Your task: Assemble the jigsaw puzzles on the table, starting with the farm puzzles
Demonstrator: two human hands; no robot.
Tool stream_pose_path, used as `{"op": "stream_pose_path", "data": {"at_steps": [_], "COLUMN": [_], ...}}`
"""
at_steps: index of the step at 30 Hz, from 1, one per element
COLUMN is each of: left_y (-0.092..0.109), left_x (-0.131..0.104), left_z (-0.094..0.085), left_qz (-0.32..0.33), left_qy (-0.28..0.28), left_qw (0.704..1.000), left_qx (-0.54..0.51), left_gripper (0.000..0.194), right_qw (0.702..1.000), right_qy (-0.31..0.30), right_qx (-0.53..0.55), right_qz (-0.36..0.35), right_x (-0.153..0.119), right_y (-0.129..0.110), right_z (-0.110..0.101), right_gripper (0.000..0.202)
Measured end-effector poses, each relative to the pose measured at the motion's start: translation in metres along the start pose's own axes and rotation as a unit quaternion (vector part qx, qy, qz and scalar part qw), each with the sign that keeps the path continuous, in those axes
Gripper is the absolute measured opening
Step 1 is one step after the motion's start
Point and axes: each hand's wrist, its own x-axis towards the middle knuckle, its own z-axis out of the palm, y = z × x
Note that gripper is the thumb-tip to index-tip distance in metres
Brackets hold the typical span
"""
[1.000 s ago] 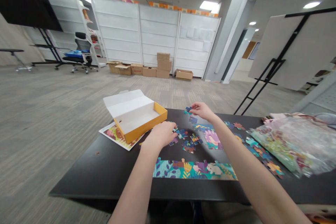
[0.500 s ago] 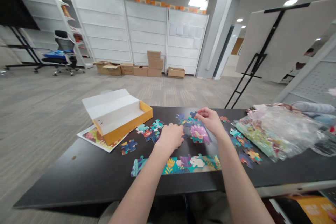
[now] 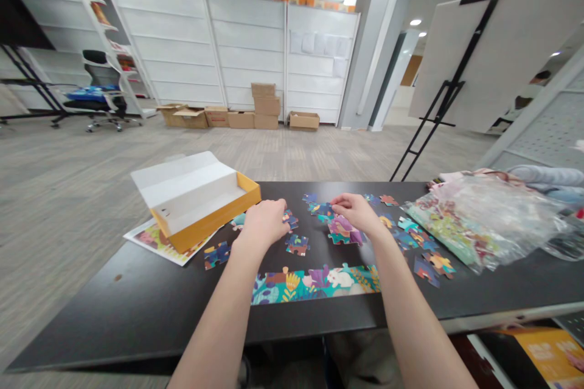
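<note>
My left hand [image 3: 267, 222] is over the loose puzzle pieces [image 3: 289, 220] left of centre, fingers curled down; what is under them is hidden. My right hand [image 3: 358, 213] is pinched at the edge of a blue puzzle piece [image 3: 323, 211], just above a purple and teal piece group [image 3: 343, 232]. A single dark blue piece [image 3: 297, 245] lies between my hands. Nearer to me runs a joined puzzle strip [image 3: 314, 284] with a white rabbit and yellow flowers. More loose pieces [image 3: 413, 228] lie right of my right hand.
An open yellow box [image 3: 214, 219] rests on a picture sheet [image 3: 150, 237] at the left of the black table [image 3: 114, 310]. Clear plastic bags [image 3: 488, 219] are at the right. Beyond the table stand an easel [image 3: 438, 109] and cardboard boxes [image 3: 264, 106].
My left hand has moved left, uncovering the dark blue piece in the middle. My right hand has shifted slightly left and down. The view has shifted a little.
</note>
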Motion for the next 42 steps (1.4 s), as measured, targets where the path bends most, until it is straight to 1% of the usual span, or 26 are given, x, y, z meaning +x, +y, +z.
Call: {"op": "stream_pose_path", "data": {"at_steps": [2, 4, 6, 8, 10, 11, 13, 17, 20, 22, 25, 27, 29, 32, 35, 40, 42], "left_y": [-0.010, -0.014, -0.011, -0.002, 0.009, 0.014, 0.023, 0.033, 0.036, 0.037, 0.038, 0.040, 0.042, 0.045, 0.048, 0.049, 0.049], "left_x": [0.001, 0.002, 0.002, 0.002, 0.001, 0.001, 0.001, 0.005, 0.008, 0.009, 0.009, 0.009, 0.010, 0.011, 0.012, 0.013, 0.013], "left_z": [0.000, 0.002, 0.004, 0.006, 0.007, 0.008, 0.010, 0.016, 0.020, 0.022, 0.022, 0.022, 0.023, 0.026, 0.029, 0.032, 0.033], "left_qz": [-0.019, -0.013, 0.027, 0.092, 0.156, 0.176, 0.196, 0.200, 0.196, 0.193, 0.185, 0.181, 0.181, 0.187, 0.189, 0.189, 0.186], "left_qy": [-0.027, -0.023, 0.004, 0.027, 0.032, 0.030, 0.026, 0.014, 0.014, 0.010, 0.004, 0.005, 0.003, 0.002, 0.010, 0.020, 0.018], "left_qw": [0.999, 1.000, 0.999, 0.993, 0.981, 0.976, 0.971, 0.974, 0.977, 0.978, 0.981, 0.982, 0.982, 0.981, 0.981, 0.982, 0.982], "left_qx": [-0.003, -0.009, -0.031, -0.073, -0.114, -0.126, -0.133, -0.109, -0.086, -0.077, -0.064, -0.054, -0.050, -0.047, -0.040, -0.025, -0.023], "left_gripper": [0.037, 0.035, 0.035, 0.039, 0.045, 0.047, 0.048, 0.048, 0.045, 0.043, 0.039, 0.033, 0.025, 0.017, 0.016, 0.017, 0.017], "right_qw": [1.000, 0.999, 0.999, 0.998, 0.998, 0.998, 0.997, 0.996, 0.995, 0.995, 0.996, 0.988, 0.976, 0.965, 0.958, 0.956, 0.956], "right_qy": [-0.023, -0.040, -0.054, -0.060, -0.062, -0.064, -0.069, -0.081, -0.098, -0.099, -0.056, -0.023, -0.013, -0.029, -0.042, -0.097, -0.108], "right_qx": [-0.002, 0.002, 0.005, 0.010, 0.018, 0.023, 0.029, 0.026, 0.022, 0.006, -0.073, -0.152, -0.215, -0.259, -0.284, -0.278, -0.273], "right_qz": [0.003, 0.003, 0.005, 0.007, 0.006, 0.004, 0.002, 0.017, 0.028, 0.024, 0.007, -0.002, -0.004, -0.006, -0.004, 0.017, 0.022], "right_x": [0.000, 0.000, 0.000, -0.001, -0.001, -0.001, -0.001, -0.004, -0.006, -0.007, -0.006, -0.006, -0.008, -0.014, -0.019, -0.024, -0.025], "right_y": [-0.001, -0.003, -0.005, -0.006, -0.008, -0.008, -0.009, -0.009, -0.010, -0.010, -0.006, -0.002, 0.002, 0.002, -0.004, -0.012, -0.014], "right_z": [0.003, 0.005, 0.006, 0.008, 0.010, 0.010, 0.012, 0.015, 0.016, 0.015, 0.011, 0.006, -0.001, -0.008, -0.011, -0.009, -0.009], "right_gripper": [0.008, 0.007, 0.007, 0.007, 0.008, 0.007, 0.007, 0.007, 0.009, 0.009, 0.009, 0.010, 0.010, 0.015, 0.018, 0.023, 0.023]}}
